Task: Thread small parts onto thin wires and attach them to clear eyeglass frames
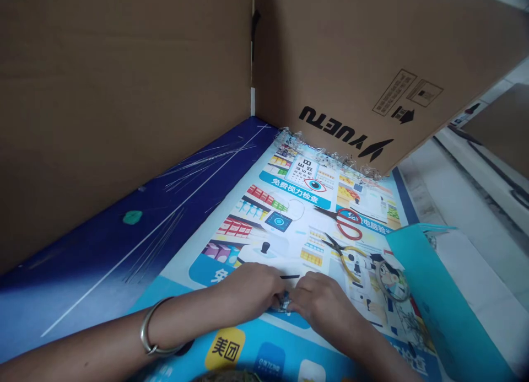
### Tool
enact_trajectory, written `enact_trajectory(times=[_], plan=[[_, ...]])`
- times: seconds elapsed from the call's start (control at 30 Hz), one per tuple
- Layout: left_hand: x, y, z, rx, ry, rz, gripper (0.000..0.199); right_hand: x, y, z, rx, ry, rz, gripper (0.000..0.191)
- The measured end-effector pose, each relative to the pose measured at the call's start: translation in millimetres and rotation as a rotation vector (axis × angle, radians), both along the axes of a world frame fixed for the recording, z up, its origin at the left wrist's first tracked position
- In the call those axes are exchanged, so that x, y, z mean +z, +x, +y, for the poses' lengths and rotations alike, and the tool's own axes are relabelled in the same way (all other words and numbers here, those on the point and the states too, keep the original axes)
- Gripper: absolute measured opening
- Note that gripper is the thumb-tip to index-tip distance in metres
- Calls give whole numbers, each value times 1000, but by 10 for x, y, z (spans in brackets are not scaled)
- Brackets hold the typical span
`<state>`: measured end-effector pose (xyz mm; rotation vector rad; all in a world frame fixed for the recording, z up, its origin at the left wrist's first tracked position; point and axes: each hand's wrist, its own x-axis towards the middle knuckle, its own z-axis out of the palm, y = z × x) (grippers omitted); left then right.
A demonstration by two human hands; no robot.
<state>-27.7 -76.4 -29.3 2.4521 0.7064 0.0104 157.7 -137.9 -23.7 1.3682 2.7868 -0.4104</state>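
Observation:
My left hand and my right hand meet low in the middle of the view, fingertips bent together. Between them is a small shiny piece, clear or silvery, mostly covered by my fingers; its kind cannot be made out. Both hands are closed around it, just above a printed poster sheet. Beyond my right hand lie pliers or snips with yellow handles, jaws apart. Farther back are scissors with red handles, their dark blades pointing left.
Cardboard panels wall off the back and left. Tangled clear, wiry bits line the back panel's foot. At right are a wire coil and an upright teal board. A green spot marks the blue surface.

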Motion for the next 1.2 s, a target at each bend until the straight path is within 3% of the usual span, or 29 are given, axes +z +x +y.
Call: enact_trajectory(times=[0.67, 0.97, 1.2], plan=[[132, 45, 41, 0, -13, 20, 22, 149, 70, -32, -82, 26, 37, 20], [152, 83, 11, 18, -120, -36, 21, 34, 95, -71, -200, -4, 216, 13], [97, 107, 27, 13, -107, 36, 19, 20, 77, -84, -186, -12, 228, 14]])
